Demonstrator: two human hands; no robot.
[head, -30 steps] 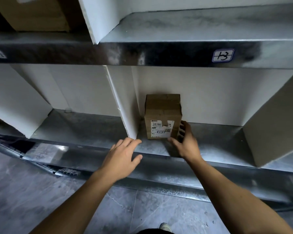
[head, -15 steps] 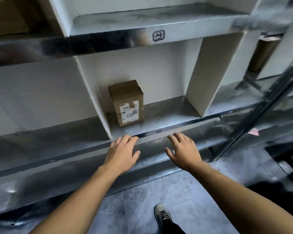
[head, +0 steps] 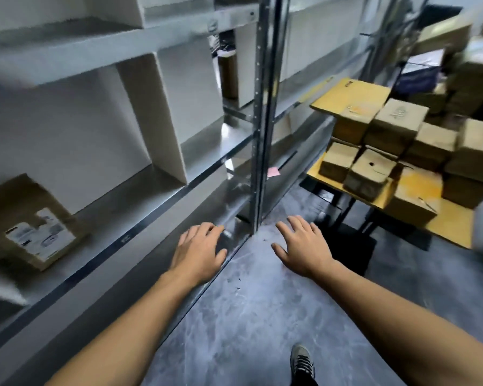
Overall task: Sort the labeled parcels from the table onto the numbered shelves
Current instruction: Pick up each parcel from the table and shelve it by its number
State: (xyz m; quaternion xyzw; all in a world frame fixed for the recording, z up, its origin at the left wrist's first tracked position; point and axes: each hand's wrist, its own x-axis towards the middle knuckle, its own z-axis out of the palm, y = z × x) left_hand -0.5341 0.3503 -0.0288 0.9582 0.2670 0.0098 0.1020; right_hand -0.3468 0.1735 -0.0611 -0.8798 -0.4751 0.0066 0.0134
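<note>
Both hands have drawn back from the shelf and the view has swung right since half a second ago, so the delivered parcel [head: 31, 221] now sits at the far left and a desk [head: 452, 222] has come into sight. Two hands show, and neither grips anything: the left hand [head: 198, 250] hovers palm down over the front edge of the lower shelf [head: 151, 190], and the right hand [head: 304, 246] hovers over the grey floor [head: 248, 316]. Fingers are straight and slightly spread, and the hands are clearly apart.

One parcel stands in the shelf bay left of a white divider [head: 156, 121], well apart from both hands. It is a brown cardboard box with a white printed label on its front face; the print is too blurred to read. The next bay, right of the divider, holds nothing visible.

On the yellow desk at the right, brown boxes [head: 370, 174] are stacked in two layers. At least eight can be counted, but blur hides the rest. One grey metal post [head: 262, 107] rises between shelf and desk, with one pink slip [head: 273, 171] just beside it. One shoe [head: 301, 360] shows at the bottom edge.
</note>
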